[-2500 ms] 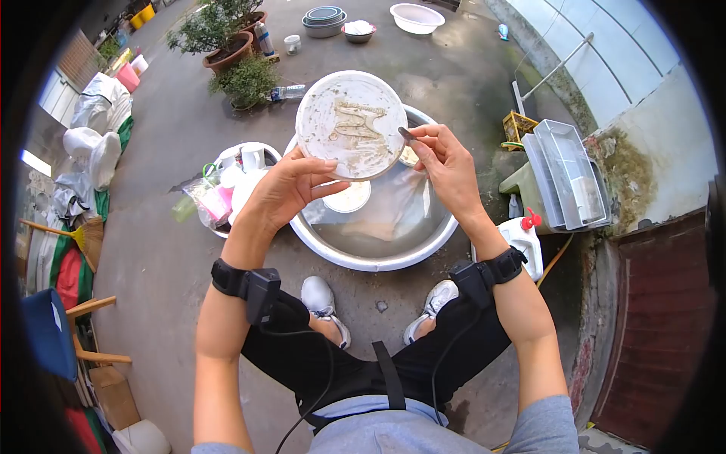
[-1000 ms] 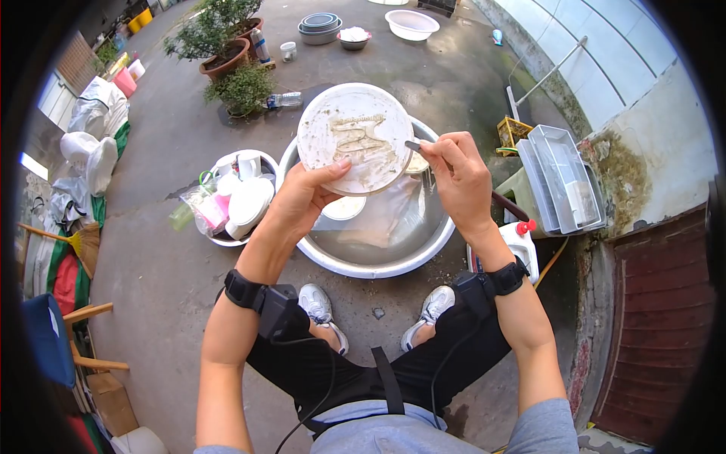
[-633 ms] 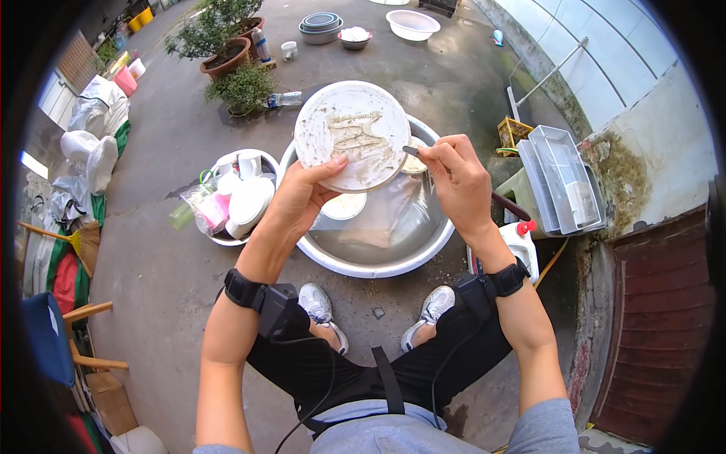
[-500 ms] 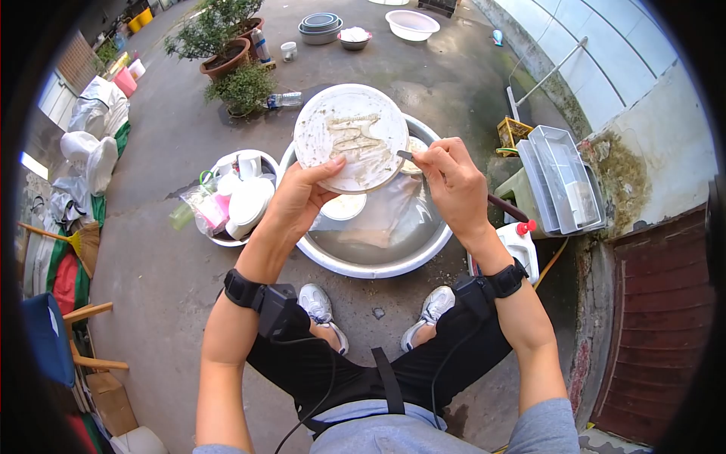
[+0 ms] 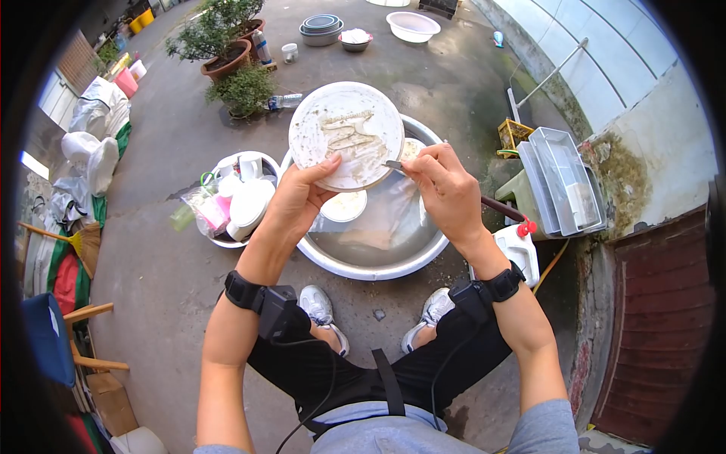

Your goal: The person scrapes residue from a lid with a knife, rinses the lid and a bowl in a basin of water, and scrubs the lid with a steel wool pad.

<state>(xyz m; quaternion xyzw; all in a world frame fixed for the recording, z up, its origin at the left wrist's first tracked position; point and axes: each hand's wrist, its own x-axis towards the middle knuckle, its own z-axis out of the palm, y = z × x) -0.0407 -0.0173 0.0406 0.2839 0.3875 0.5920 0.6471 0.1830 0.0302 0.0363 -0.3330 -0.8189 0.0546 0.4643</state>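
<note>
A round white lid (image 5: 340,117), smeared with brownish residue across its face, is gripped at its lower left edge by my left hand (image 5: 306,189), thumb on top. My right hand (image 5: 446,185) is closed round a small dark metal scraper blade (image 5: 393,165), whose tip is right at the lid's right rim. Below both hands stands a wide metal basin (image 5: 370,268) of cloudy water. A smaller white round piece (image 5: 345,206) floats in it near my left hand, beside a submerged sheet (image 5: 378,236). Another pale round piece (image 5: 412,148) shows partly behind the lid.
On the left a bowl (image 5: 227,240) holds white containers and a pink packet. To the right are a white jug (image 5: 516,246) with a red cap and clear plastic bins (image 5: 563,181). Potted plants (image 5: 227,60), basins (image 5: 321,30) and a pale tub (image 5: 413,26) stand farther back.
The lid has shifted slightly left with my left hand. My right hand has moved a little left and down, and more of the scraper blade shows now.
</note>
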